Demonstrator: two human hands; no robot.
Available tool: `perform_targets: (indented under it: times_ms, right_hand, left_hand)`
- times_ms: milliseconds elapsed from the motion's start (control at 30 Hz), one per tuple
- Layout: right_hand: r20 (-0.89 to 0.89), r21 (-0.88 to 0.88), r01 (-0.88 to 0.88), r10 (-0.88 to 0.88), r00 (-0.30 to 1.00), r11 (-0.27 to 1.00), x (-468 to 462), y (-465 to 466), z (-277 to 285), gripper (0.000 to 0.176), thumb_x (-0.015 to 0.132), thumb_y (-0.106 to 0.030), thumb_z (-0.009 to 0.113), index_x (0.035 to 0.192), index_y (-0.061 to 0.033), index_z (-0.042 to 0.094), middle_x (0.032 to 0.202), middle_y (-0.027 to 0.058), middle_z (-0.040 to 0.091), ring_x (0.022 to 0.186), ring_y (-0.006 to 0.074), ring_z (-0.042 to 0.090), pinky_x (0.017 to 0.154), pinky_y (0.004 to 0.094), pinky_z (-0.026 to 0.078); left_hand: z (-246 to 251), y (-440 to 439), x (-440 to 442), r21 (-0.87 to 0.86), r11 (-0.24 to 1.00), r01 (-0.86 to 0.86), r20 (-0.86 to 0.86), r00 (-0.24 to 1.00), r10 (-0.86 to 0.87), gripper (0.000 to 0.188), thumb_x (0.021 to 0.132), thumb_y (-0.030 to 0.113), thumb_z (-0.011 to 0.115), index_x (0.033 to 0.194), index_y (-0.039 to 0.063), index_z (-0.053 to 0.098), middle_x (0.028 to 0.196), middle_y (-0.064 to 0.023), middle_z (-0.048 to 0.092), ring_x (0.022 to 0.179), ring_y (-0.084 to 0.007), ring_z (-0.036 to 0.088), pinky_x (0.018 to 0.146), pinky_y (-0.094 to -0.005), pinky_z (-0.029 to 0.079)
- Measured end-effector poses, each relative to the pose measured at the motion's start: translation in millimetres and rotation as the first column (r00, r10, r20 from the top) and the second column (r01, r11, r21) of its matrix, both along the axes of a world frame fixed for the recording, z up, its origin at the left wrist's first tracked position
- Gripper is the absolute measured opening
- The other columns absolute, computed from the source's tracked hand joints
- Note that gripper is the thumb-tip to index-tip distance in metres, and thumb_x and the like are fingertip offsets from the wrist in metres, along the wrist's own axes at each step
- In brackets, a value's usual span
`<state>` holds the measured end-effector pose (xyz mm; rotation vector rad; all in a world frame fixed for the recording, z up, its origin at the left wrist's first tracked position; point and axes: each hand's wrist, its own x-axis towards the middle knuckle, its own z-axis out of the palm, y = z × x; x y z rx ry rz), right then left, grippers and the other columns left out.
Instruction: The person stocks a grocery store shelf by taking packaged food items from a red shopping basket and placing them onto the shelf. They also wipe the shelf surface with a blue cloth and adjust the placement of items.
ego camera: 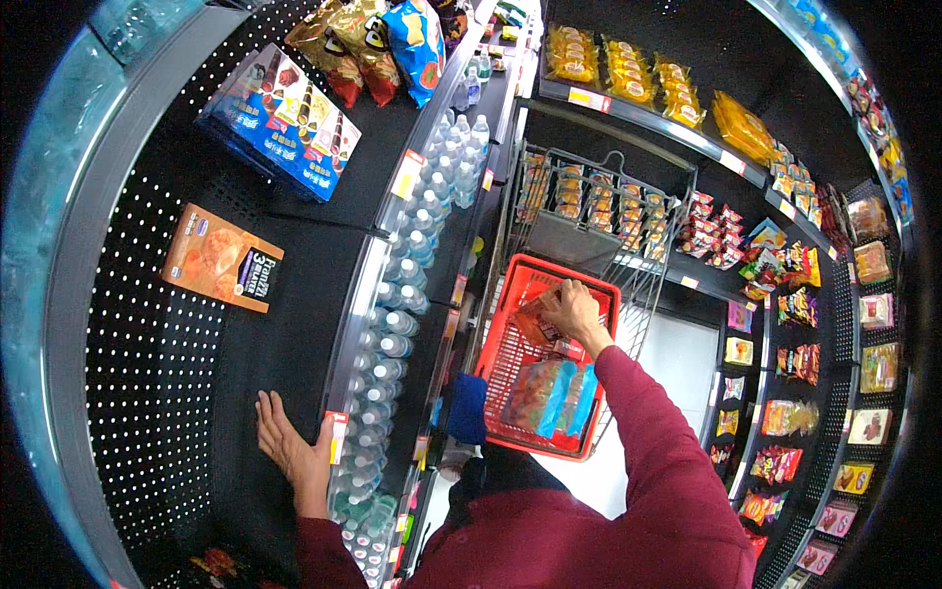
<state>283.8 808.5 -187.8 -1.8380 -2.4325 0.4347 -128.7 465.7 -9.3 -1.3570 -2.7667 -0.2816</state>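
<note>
My right hand point(578, 313) is inside a red plastic shopping basket point(609, 294), its fingers closed on a brown package point(531, 318). Lower in the basket lie clear packs with blue bands point(556, 401), and a small red-and-white pack point(570, 349) shows just below my wrist. On the left, my left hand point(294, 449) rests at the front edge of a black shelf point(287, 353), fingers spread, thumb by a price tag point(338, 434). Farther along that shelf a brown snack box point(223, 258) lies flat. The basket sits at a wire shopping cart point(655, 287); its support is hidden.
Blue snack boxes point(283, 125) and chip bags point(364, 48) stand farther along the left shelf. Below it are rows of water bottles point(397, 324). Packaged cakes point(625, 70) and snack bags point(798, 364) fill racks ahead and to the right. White floor point(681, 361) shows beside the cart.
</note>
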Motion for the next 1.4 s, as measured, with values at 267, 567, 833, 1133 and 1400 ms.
perform_targets:
  times_ms: [267, 567, 833, 1133, 1400]
  right_hand:
    - [0.09, 0.097, -0.043, 0.034, 0.995, 0.994, -2, 20, -104, 0.061, 0.085, -0.042, 0.079, 0.126, -0.0024, 0.058, 0.121, 0.0202, 0.064, 0.114, 0.0367, 0.066, 0.081, 0.0457, 0.063]
    - [0.263, -0.043, -0.135, 0.142, 0.954, 0.99, -28, 31, -156, 0.041, 0.094, -0.024, 0.067, 0.133, -0.0121, 0.063, 0.134, 0.0162, 0.059, 0.129, 0.0347, 0.056, 0.093, 0.0461, 0.057]
    - [0.388, -0.072, -0.214, 0.225, 0.894, 0.974, -26, 35, -169, 0.045, 0.096, -0.028, 0.065, 0.139, -0.0142, 0.062, 0.136, 0.0111, 0.059, 0.129, 0.0327, 0.056, 0.093, 0.044, 0.055]
    - [-0.364, 0.118, -0.017, 0.059, 0.93, 0.993, -29, 40, -87, 0.048, 0.087, -0.01, 0.075, 0.133, -0.0076, 0.061, 0.125, 0.02, 0.061, 0.119, 0.0426, 0.057, 0.103, 0.0526, 0.049]
    - [-0.621, 0.494, -0.379, 0.622, 0.477, 0.783, -212, 6, 181, 0.055, 0.085, -0.002, 0.076, 0.138, -0.0075, 0.062, 0.138, 0.016, 0.062, 0.129, 0.0361, 0.056, 0.111, 0.0455, 0.045]
  left_hand:
    - [1, 3, -2, -0.014, 0.999, 0.035, -0.016, 0.999, -0.035, 0.105, 0.08, 0.035, 0.087, 0.163, 0.003, 0.03, 0.172, -0.0187, 0.025, 0.159, -0.0391, 0.023, 0.128, -0.0573, 0.017]
    - [3, 1, -3, -0.044, 0.998, 0.037, 0.018, 0.999, -0.036, 0.106, 0.082, 0.035, 0.086, 0.164, 0.005, 0.026, 0.172, -0.0211, 0.024, 0.159, -0.0417, 0.02, 0.127, -0.0635, 0.013]
    - [5, 1, -1, -0.083, 0.996, 0.031, -0.004, 0.999, -0.032, 0.107, 0.081, 0.037, 0.086, 0.165, 0.009, 0.026, 0.172, -0.0211, 0.024, 0.159, -0.0413, 0.022, 0.127, -0.0623, 0.015]
    - [6, 6, 0, -0.01, 0.998, 0.069, 0.014, 0.998, -0.069, 0.105, 0.081, 0.039, 0.088, 0.161, 0.002, 0.031, 0.17, -0.0234, 0.028, 0.157, -0.0437, 0.026, 0.125, -0.0601, 0.019]
    - [7, 4, -1, 0.025, 0.999, 0.04, 0.012, 0.999, -0.04, 0.106, 0.082, 0.055, 0.083, 0.157, -0.003, 0.037, 0.167, -0.0241, 0.032, 0.155, -0.0434, 0.028, 0.124, -0.0591, 0.02]
